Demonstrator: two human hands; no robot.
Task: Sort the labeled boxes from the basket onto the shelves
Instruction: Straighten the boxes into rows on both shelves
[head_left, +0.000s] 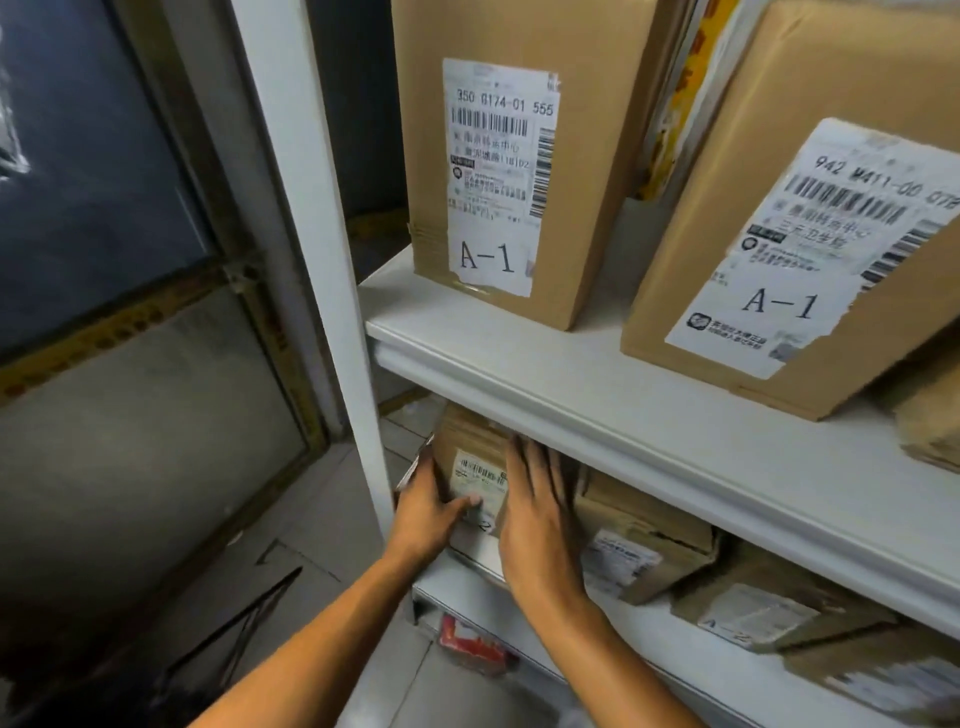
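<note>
A small brown labeled box (475, 457) stands at the left end of the lower white shelf (675, 634), right beside the shelf post. My left hand (428, 506) grips its left side, thumb across the white label. My right hand (535, 499) lies flat against its right side, fingers pointing into the shelf. Both hands hold this box. Other labeled boxes (644, 545) lie to its right on the same shelf. The basket is out of view.
The upper shelf (597, 384) carries two tall cardboard boxes marked A-1 (514, 156) (789, 270). The white shelf post (322, 260) rises at left, with a dark glass door (104, 208) beyond it. A red packet (467, 644) lies below the lower shelf.
</note>
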